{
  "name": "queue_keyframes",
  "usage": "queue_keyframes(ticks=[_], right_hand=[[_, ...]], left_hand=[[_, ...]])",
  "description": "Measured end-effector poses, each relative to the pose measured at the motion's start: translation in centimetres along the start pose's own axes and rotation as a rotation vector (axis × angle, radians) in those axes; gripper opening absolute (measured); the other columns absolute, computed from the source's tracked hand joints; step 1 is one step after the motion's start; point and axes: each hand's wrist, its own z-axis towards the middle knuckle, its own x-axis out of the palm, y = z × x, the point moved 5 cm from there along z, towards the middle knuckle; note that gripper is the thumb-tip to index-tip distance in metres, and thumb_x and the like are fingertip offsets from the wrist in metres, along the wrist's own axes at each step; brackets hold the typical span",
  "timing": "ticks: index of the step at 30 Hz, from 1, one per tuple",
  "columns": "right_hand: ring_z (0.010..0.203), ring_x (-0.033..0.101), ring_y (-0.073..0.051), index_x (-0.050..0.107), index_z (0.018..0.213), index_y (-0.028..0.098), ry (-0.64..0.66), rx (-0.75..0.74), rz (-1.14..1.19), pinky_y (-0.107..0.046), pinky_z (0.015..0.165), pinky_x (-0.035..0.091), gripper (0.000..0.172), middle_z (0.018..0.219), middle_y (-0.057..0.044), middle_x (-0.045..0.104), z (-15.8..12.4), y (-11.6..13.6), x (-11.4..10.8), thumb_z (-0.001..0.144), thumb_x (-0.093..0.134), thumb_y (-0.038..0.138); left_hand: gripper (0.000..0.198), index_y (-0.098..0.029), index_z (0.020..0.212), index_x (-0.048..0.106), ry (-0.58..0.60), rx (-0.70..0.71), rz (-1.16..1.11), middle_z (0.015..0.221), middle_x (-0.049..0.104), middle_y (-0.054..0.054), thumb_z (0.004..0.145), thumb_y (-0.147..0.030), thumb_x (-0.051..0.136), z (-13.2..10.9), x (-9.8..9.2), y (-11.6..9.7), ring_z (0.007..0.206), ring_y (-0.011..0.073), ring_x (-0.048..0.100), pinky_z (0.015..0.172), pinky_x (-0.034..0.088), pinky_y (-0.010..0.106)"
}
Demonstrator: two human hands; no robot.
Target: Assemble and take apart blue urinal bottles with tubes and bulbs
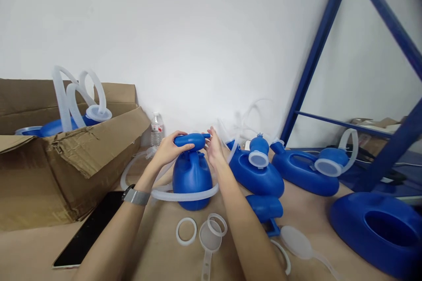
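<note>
My left hand [169, 148] is closed around a blue plastic bulb-shaped piece [194, 141] with a narrow spout pointing right. Close to the spout tip is my right hand [214, 147], its fingers partly raised and apart; whether it touches the tip I cannot tell. Just below the bulb stands a blue plastic bottle [193, 180] with a moulded handle. A white corrugated hose [187, 196] curves across the bottle's front. Nearer me lie a white ring [186, 231], a translucent cap with a strap [210, 237] and another ring [217, 225] overlapping it.
A cardboard box [33, 180] with hoses and blue parts stands left, beside a black tablet [94, 230] and a water bottle [157, 129]. Blue bottles [257, 173] [305, 171], a blue container [379, 232], a blue fitting [265, 207] and a flat cap [296, 242] lie right, near a blue metal frame [316, 52].
</note>
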Motion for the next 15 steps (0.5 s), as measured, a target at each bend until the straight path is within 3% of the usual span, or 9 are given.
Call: queue_keyframes(ticks=[4, 6, 9, 11, 15], right_hand=[[0.145, 0.048, -0.027, 0.047, 0.146, 0.024, 0.112, -0.175, -0.4, -0.044, 0.122, 0.037, 0.067, 0.153, -0.011, 0.055, -3.2, -1.5, -0.8, 0.095, 0.053, 0.068], [0.151, 0.041, -0.027, 0.032, 0.158, 0.023, 0.243, -0.246, -0.523, -0.045, 0.126, 0.029, 0.087, 0.161, -0.012, 0.045, -4.4, -1.9, -0.9, 0.09, 0.063, 0.067], [0.148, 0.044, -0.029, 0.011, 0.165, 0.022, 0.397, -0.267, -0.61, -0.047, 0.124, 0.033, 0.112, 0.162, -0.016, 0.043, -5.2, -2.2, -1.0, 0.081, 0.077, 0.055], [0.146, 0.047, -0.03, 0.011, 0.165, 0.023, 0.404, -0.274, -0.661, -0.049, 0.122, 0.036, 0.11, 0.161, -0.015, 0.044, -5.2, -2.1, -1.0, 0.082, 0.077, 0.048], [0.141, 0.052, -0.03, 0.024, 0.162, 0.023, 0.352, -0.334, -0.756, -0.049, 0.119, 0.039, 0.091, 0.153, -0.013, 0.054, -5.0, -1.8, -0.8, 0.086, 0.071, 0.039]], left_hand=[[0.062, -0.021, 0.114, 0.072, 0.048, 0.011, 0.054, 0.105, 0.077, 0.007, 0.073, -0.068, 0.074, -0.1, -0.2, -0.9, 0.098, 0.0303, 0.071, 0.088, 0.056, 0.038], [0.064, -0.021, 0.116, 0.071, 0.087, 0.003, 0.091, 0.099, 0.077, 0.007, 0.074, -0.069, 0.073, -0.2, -0.3, -1.0, 0.092, 0.0303, 0.072, 0.082, 0.056, 0.037], [0.067, -0.019, 0.12, 0.068, 0.154, -0.018, 0.135, 0.089, 0.076, 0.007, 0.076, -0.069, 0.072, -0.2, -0.5, -0.9, 0.083, 0.0297, 0.073, 0.074, 0.055, 0.035], [0.067, -0.019, 0.122, 0.067, 0.184, -0.005, 0.181, 0.087, 0.076, 0.007, 0.077, -0.069, 0.07, -0.3, -0.6, -1.1, 0.082, 0.0299, 0.073, 0.072, 0.054, 0.035], [0.061, -0.021, 0.122, 0.066, 0.211, 0.082, 0.378, 0.096, 0.076, 0.009, 0.08, -0.065, 0.069, -0.6, -1.6, -2.4, 0.089, 0.0319, 0.072, 0.074, 0.051, 0.035]])
